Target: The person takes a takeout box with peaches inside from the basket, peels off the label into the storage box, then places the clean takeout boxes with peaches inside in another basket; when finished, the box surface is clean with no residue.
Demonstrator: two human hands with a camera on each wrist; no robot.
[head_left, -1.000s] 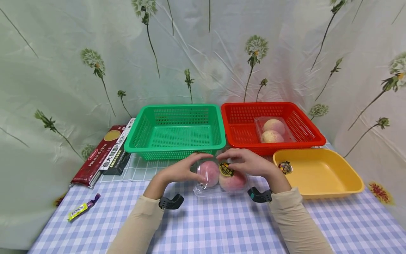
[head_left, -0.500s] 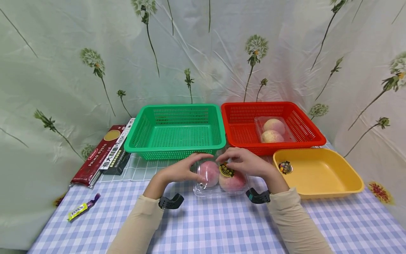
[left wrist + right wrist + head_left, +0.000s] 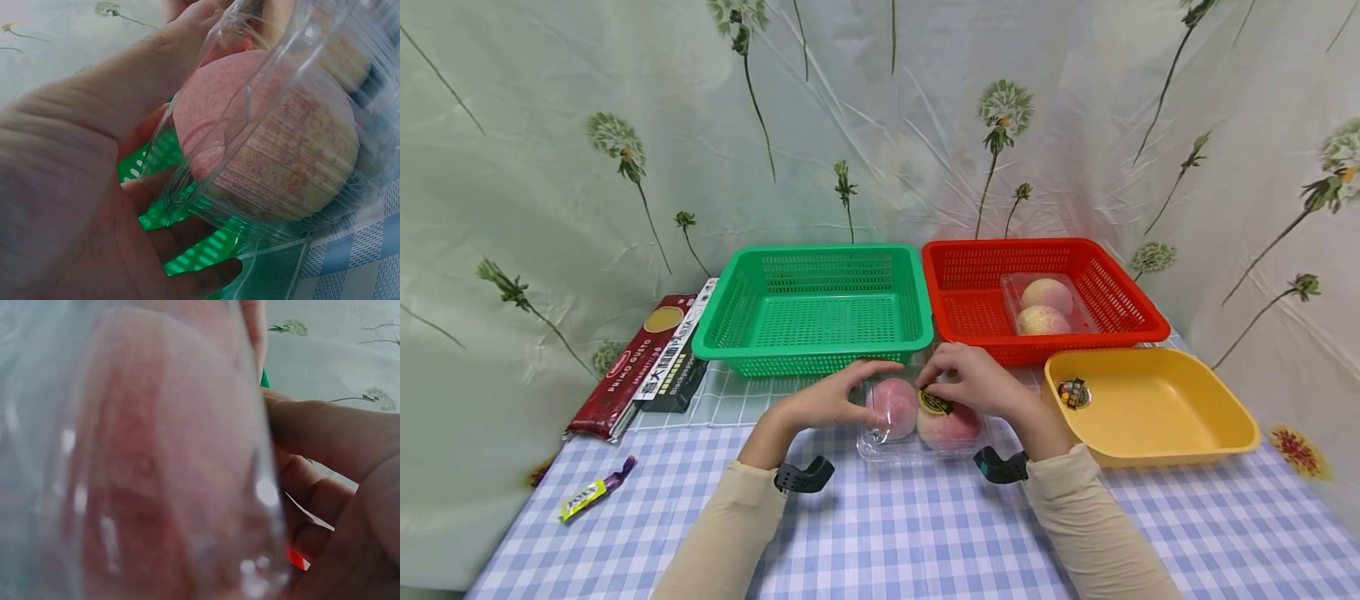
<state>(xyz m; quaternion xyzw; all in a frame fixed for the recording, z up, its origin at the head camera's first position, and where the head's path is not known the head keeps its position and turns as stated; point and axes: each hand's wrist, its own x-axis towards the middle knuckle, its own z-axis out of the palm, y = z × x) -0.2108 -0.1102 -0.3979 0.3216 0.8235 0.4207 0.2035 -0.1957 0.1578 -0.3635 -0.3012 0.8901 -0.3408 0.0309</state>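
Note:
A clear plastic box (image 3: pixel 891 452) holding two pink peaches (image 3: pixel 951 428) sits on the checked cloth, in front of the green basket. At its left end my left hand (image 3: pixel 827 407) grips it, thumb in front and fingers behind; the left wrist view shows the thumb along the plastic beside a peach (image 3: pixel 269 137). A black and gold sticker (image 3: pixel 934 403) lies on the lid, its upper edge lifted. My right hand (image 3: pixel 976 383) pinches that edge between thumb and fingers. In the right wrist view a blurred peach (image 3: pixel 156 456) fills the left, and the sticker is hidden.
Behind stand a green basket (image 3: pixel 812 354) and a red basket (image 3: pixel 966 333), which holds another boxed pair of peaches (image 3: pixel 1045 307). A yellow tray (image 3: pixel 1180 400) at right has a similar sticker (image 3: pixel 1073 394) inside. Pasta packs (image 3: pixel 640 358) and a candy (image 3: pixel 597 492) lie left.
My right hand has shifted slightly left and its fingers have drawn in over the sticker, whose upper edge now bends up. The left hand and the box hold still.

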